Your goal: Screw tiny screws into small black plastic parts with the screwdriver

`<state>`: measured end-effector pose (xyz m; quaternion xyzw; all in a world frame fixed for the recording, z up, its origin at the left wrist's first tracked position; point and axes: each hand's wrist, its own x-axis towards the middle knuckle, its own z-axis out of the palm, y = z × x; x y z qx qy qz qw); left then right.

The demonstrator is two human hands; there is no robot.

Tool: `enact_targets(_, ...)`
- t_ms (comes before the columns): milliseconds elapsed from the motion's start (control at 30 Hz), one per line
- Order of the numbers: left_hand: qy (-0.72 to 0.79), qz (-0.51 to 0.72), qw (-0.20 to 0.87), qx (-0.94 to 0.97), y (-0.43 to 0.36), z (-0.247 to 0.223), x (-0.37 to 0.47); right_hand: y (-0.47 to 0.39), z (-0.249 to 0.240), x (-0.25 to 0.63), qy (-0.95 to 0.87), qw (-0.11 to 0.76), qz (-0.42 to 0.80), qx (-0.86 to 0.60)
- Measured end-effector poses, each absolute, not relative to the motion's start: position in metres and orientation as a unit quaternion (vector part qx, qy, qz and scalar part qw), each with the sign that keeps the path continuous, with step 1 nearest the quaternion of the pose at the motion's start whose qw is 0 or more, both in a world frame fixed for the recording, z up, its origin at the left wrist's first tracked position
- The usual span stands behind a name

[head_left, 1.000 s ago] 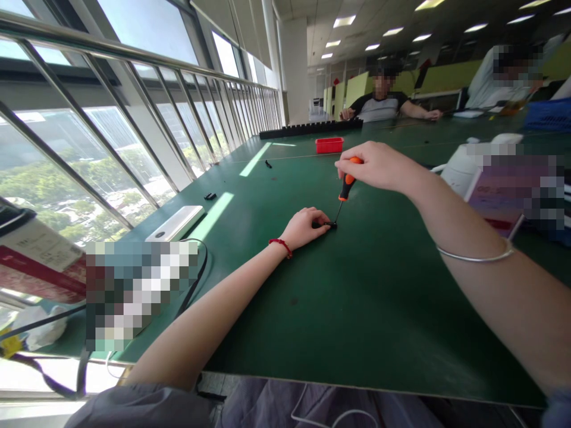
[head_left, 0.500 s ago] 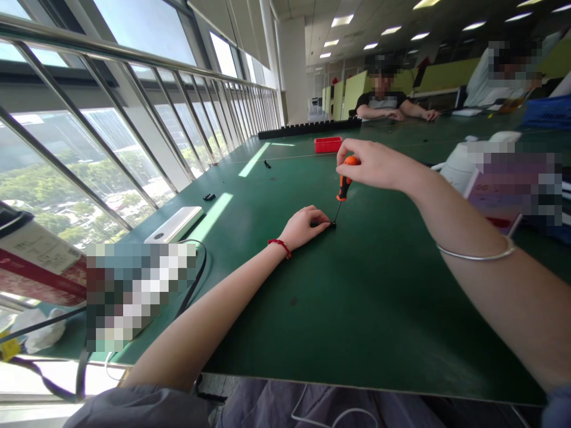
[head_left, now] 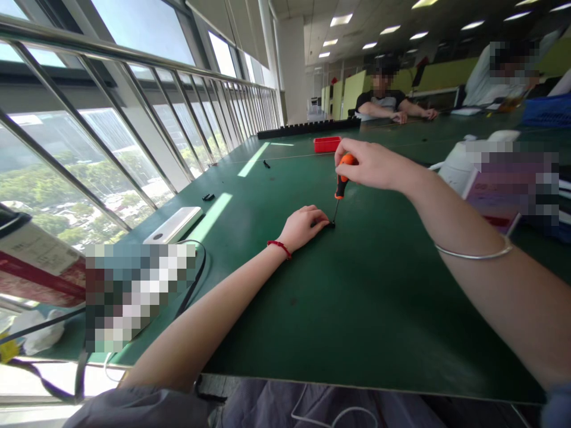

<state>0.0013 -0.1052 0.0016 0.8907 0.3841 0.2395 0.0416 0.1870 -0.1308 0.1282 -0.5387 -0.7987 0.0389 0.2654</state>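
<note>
My right hand (head_left: 368, 163) is closed round the top of an orange and black screwdriver (head_left: 341, 185), held nearly upright. The tip of its thin shaft meets a small black part (head_left: 331, 224) on the green table (head_left: 339, 309). My left hand (head_left: 306, 227) rests on the table with its fingers pinched on that part's left end. Most of the part is hidden under my fingertips, so its exact kind does not show.
A red tray (head_left: 327, 144) and a long black toothed strip (head_left: 312, 126) lie farther back. Small black pieces (head_left: 208, 197) and a white box (head_left: 175, 224) are to the left. A white bottle (head_left: 459, 160) stands at right. A person (head_left: 386, 104) sits across the table.
Both hands keep almost the same place. The screwdriver's handle has shifted very slightly left, its tip still at the black part.
</note>
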Motion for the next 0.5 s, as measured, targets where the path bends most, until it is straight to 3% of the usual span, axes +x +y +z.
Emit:
enact_targets(233, 0.365, 0.198, -0.067, 0.907, -0.1069, 0.0036, 0.0027, -0.1345, 0.1302, 0.1877, -0.814, 0.246, 0.05, -0.524)
enact_targets(500, 0.362, 0.165, -0.117, 0.91, -0.1102, 0.0064, 0.005, -0.132, 0.1272, 0.1868, -0.818, 0.259, 0.03, -0.514)
